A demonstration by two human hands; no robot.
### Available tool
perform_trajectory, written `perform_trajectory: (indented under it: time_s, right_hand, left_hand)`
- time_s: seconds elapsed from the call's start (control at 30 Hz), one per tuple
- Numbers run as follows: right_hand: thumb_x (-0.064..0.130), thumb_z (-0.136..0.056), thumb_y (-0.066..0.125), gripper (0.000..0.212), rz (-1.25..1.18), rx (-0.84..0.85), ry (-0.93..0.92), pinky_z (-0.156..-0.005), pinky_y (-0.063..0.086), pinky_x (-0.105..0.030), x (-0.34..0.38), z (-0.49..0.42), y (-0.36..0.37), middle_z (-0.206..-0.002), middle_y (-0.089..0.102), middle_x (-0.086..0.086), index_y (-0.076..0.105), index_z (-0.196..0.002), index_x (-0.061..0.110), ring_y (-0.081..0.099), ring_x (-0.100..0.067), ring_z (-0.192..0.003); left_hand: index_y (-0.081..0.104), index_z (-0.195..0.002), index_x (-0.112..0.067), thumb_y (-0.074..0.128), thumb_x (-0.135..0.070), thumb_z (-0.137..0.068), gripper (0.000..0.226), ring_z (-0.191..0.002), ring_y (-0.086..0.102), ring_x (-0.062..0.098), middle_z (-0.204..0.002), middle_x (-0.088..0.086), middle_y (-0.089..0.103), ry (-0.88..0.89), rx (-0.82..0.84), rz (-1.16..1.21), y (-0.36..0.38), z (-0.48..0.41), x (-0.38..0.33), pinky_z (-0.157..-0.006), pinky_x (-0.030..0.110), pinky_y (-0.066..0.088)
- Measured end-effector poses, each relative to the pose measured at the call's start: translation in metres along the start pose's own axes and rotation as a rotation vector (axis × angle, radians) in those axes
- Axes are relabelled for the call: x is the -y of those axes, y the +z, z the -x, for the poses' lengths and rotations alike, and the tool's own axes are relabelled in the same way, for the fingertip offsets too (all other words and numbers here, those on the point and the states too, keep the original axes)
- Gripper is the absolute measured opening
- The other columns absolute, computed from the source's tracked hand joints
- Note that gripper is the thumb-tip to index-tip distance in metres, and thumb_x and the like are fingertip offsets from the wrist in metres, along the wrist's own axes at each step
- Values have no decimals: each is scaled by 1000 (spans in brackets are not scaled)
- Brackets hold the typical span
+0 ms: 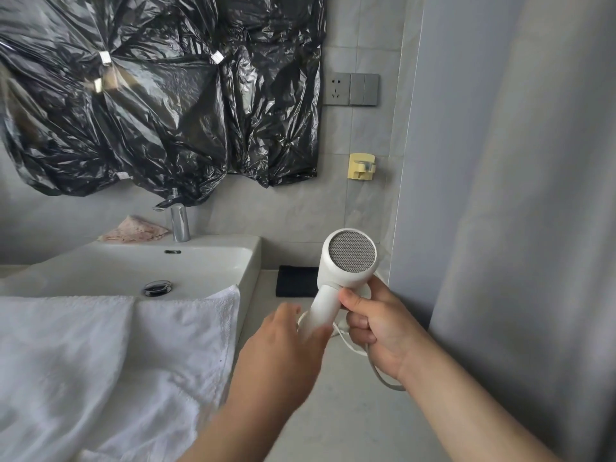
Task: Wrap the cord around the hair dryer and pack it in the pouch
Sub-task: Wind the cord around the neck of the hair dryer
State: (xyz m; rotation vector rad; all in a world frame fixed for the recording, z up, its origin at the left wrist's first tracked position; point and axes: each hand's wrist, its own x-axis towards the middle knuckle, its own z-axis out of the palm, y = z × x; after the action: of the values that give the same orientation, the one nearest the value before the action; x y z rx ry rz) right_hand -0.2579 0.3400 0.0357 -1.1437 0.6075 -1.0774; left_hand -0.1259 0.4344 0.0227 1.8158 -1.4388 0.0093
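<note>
Starting the wrap, seemingly: right hand [376, 331] fingers [358, 323] clasp the white plastic hair dryer [346, 261]; blurred left hand [283, 355], grasp unclear, must loop the thin white cord [383, 381].

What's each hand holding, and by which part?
The right hand grips the hair dryer by its handle, just under the head; the cord trails below. The left hand is blurred at the handle's lower end: cannot tell if it holds anything.
</note>
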Motion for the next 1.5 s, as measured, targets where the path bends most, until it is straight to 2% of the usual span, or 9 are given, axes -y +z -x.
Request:
perform_trajectory:
  time_s: [0.13,0.3,0.43,0.57,0.73,1.0,1.2,1.37,1.5]
  right_hand:
    - [4,-90,63,27,-39,-104,4,-33,24,-17,-6,-3,11,-76,57,-6,57,-114,14,30,-4,-38]
    - [3,-89,64,23,-120,-159,67,-31,21,-16,-6,-5,12,-76,58,-6,56,-108,13,27,-3,-37]
    - [5,-87,66,31,-158,-183,159,-29,21,-14,-7,-4,8,-71,66,-1,59,-116,10,28,-2,-35]
    - [6,-86,67,41,-140,-212,163,-29,21,-15,-11,-5,7,-81,65,-8,57,-125,-1,29,-2,-34]
    - [6,-85,70,42,-109,-272,105,-30,23,-16,-13,-6,10,-77,62,-9,53,-122,-5,32,-3,-37]
    - [-8,-81,66,40,-20,-263,-156,-43,34,-24,-7,2,17,-80,63,-5,48,-110,12,48,-13,-53]
    - [-1,-80,72,22,-65,-228,5,-40,34,-20,0,-2,17,-73,65,-6,66,-100,4,47,-10,-50]
    - [6,-85,70,8,-68,-147,113,-43,40,-18,4,0,10,-70,66,-3,70,-92,9,51,-9,-49]
    - [14,-77,71,3,-100,-24,115,-46,41,-17,6,3,4,-67,61,0,73,-79,14,50,-9,-53]
  left_hand:
    - [59,-91,-10,54,-16,-73,19,-45,53,22,-67,0,53,354,-293,-310,24,10,-3,-39,27,23]
    - [63,-107,-1,87,-38,-52,70,-47,54,21,-69,3,56,319,-208,-428,32,-3,8,-35,28,32]
    - [52,-89,-11,88,-22,-57,49,-37,48,19,-61,0,51,366,-183,-401,33,-9,16,-37,25,19]
    - [52,-83,-14,89,-19,-47,52,-34,48,18,-58,-3,48,338,-59,-406,31,-14,15,-38,22,10]
    - [37,-106,-20,45,-21,-93,16,-73,59,21,-87,-5,43,257,-11,-409,24,-15,6,-50,29,27]
    - [42,-91,-20,59,-34,-87,23,-70,57,19,-79,-8,56,-30,46,34,17,-20,1,-55,31,42]
    - [48,-82,-26,65,-23,-81,17,-45,42,11,-63,-7,50,-166,136,407,11,-16,-2,-40,20,33]
    - [58,-95,-5,70,-19,-81,23,-51,51,14,-65,4,53,-198,229,604,3,-15,-3,-52,30,45]
    - [59,-87,-3,69,-11,-84,14,-50,53,14,-63,4,53,-213,343,752,-5,-11,-8,-50,27,48]
